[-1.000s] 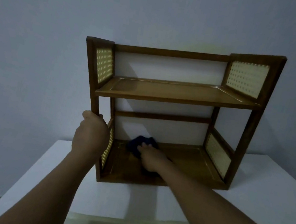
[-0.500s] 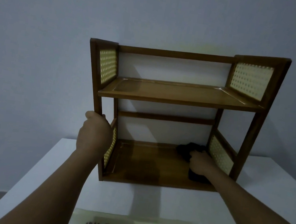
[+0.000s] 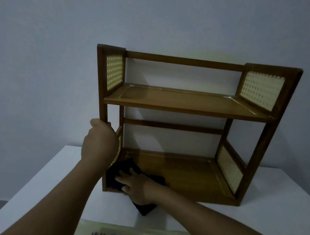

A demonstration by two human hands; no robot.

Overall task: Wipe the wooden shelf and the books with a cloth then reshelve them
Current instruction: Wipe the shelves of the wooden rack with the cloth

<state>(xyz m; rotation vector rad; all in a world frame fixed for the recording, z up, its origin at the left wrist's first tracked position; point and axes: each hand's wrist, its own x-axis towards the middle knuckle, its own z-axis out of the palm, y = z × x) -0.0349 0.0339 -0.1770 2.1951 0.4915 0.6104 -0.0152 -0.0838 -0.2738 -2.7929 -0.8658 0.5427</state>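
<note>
Cloth (image 3: pixel 116 174) under right hand (image 3: pixel 136 185)

Both bare forearms reach forward and up from the lower edge of the view; the left hand (image 3: pixel 100 145) is raised, its fingers curled in a grip round a post of the shelf (image 3: pixel 104 109), back of the hand toward the camera; the right hand (image 3: pixel 136 185) lies lower, palm down, fingers spread flat, pressing on the cloth (image 3: pixel 116 174).
</note>
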